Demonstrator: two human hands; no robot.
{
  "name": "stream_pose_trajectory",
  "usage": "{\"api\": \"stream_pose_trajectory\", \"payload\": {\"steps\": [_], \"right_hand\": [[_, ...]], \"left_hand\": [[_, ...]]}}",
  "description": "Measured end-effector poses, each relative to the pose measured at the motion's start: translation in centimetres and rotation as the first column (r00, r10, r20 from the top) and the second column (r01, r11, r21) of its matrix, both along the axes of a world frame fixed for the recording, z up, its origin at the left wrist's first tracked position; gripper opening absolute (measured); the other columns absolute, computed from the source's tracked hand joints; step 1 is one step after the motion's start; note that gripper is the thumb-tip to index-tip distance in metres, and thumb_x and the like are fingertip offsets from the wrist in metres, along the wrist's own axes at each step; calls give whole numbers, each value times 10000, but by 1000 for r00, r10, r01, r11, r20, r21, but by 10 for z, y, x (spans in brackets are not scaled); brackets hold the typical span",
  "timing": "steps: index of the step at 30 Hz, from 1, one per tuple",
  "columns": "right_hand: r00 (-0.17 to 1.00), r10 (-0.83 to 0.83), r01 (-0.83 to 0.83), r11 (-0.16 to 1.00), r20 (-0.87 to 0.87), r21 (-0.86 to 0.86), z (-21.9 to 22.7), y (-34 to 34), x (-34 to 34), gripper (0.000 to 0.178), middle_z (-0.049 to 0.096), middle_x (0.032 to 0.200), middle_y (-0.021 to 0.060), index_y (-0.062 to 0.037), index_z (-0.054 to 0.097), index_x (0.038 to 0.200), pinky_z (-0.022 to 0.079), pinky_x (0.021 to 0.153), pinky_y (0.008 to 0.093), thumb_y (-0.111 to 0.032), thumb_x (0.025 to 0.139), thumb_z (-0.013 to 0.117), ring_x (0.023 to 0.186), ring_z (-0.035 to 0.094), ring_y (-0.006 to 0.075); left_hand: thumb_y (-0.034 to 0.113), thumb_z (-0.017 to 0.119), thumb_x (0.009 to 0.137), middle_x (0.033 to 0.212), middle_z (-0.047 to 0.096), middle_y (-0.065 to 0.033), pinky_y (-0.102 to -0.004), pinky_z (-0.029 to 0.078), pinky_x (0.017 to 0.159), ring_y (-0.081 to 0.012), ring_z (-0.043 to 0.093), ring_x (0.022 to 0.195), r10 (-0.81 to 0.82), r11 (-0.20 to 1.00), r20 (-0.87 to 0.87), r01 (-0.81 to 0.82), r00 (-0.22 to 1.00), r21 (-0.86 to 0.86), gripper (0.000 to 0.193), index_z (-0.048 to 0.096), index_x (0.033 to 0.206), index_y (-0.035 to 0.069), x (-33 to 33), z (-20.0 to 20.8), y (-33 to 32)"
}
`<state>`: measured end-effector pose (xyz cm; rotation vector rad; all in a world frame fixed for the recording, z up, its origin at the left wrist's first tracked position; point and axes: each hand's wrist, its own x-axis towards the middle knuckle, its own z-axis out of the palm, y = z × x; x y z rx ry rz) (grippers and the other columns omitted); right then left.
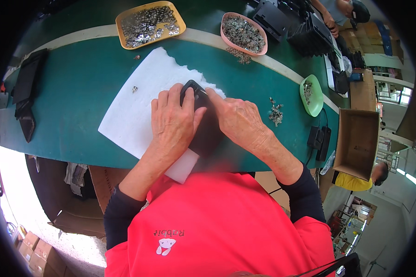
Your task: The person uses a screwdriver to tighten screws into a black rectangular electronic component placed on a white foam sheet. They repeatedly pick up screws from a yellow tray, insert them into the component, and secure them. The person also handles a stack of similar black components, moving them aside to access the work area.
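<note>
A dark, flat black plastic part [209, 129] lies on a white foam sheet [129, 108] in front of my body, its narrow end pointing away from me. My left hand [173, 117] grips its left side, fingers bent over the far end and thumb on its face. At the right of that end, my right hand [242, 121] is closed, its index finger pressed to the edge; whatever lies within those fingers is hidden. One small metal piece [135, 89] sits on the foam, another [137, 57] just beyond it. To the right lies a small pile of metal pieces [276, 113].
Metal pieces fill a yellow tray [184, 28], a pink tray [223, 34] and a green bowl [315, 104]. Black panels [27, 83] lie far left. Stacked black parts [309, 37] stand far right, near another person's hand [329, 21]. An open carton [356, 145] adjoins the table's right edge.
</note>
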<state>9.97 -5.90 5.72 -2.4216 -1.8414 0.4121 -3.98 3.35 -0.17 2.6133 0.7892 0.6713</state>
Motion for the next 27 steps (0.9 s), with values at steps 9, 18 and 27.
{"api": "stream_pose_trajectory", "payload": {"steps": [9,18,27], "right_hand": [[1000,-12,12,998,2,-61,2,8,-5,508,669,780,204,-10,511,1308,532,640,460,17,802,546,714,664,384],[977,-182,166,976,-112,-138,7,18,-19,463,639,770,277,47,500,1285,521,693,518,6,825,510,753,645,447],[978,-161,136,974,-130,-181,14,31,-13,346,638,835,287,55,558,1176,515,725,512,-3,842,489,823,628,450]], "left_hand": [[238,781,740,1164,541,-124,-405,399,777,-284,513,975,-3,1000,-2,3,1000,-25,493,621,1143,5,1,3,0],[242,768,762,1212,544,-115,-404,411,795,-291,519,1011,11,998,-49,-13,999,-57,497,620,1184,23,0,3,-2],[236,769,748,1198,550,-132,-406,395,796,-288,523,991,-21,999,-46,18,999,-48,519,614,1175,-13,4,-1,-1]]}}
